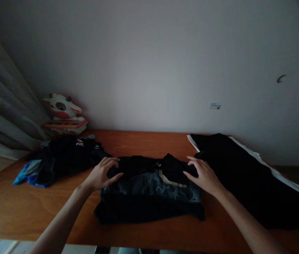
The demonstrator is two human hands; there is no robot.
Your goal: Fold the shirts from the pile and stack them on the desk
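A dark garment, black with a blue-grey mottled band and a tan trim strip, lies folded in front of me on the wooden table. At its far left corner is my left hand, thumb and fingers spread apart in a curve beside the black cloth. My right hand has the same curved shape at the far right corner, its thumb apart from the fingers. Both hands look to be at or just over the fabric; whether they touch it is hard to tell in the dim light.
To the left lies a heap of black and blue clothes. Behind it stands a cow-shaped toy keyboard near the curtain. Black garments with white edges are spread on the right. The wooden table meets a wall.
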